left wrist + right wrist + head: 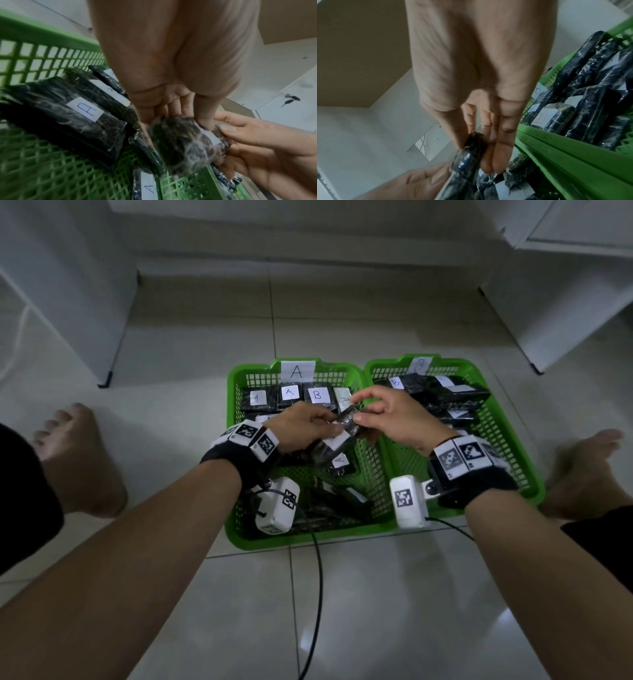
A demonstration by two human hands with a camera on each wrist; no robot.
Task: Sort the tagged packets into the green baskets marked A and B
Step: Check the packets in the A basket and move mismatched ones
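Note:
Both hands hold one black wrapped packet point(346, 419) above the right side of the green basket marked A point(232, 446). My left hand point(329, 424) grips its near end, thumb on the white tag point(337, 440); the letter is not readable. My right hand point(361, 409) pinches the far end between thumb and fingers. The left wrist view has the packet point(185, 146) under my left hand point(180, 117), the right hand point(257, 142) beside it. The right wrist view shows my right hand point(476, 143) on the packet point(464, 162). Basket B point(510, 440) stands to the right.
Basket A holds several black packets, tags reading A point(289, 393) and B point(317, 395). Basket B holds several more point(445, 393). White cabinets point(68, 302) flank the tiled floor. My bare feet point(78, 460) lie either side, and a black cable point(318, 577) runs toward me.

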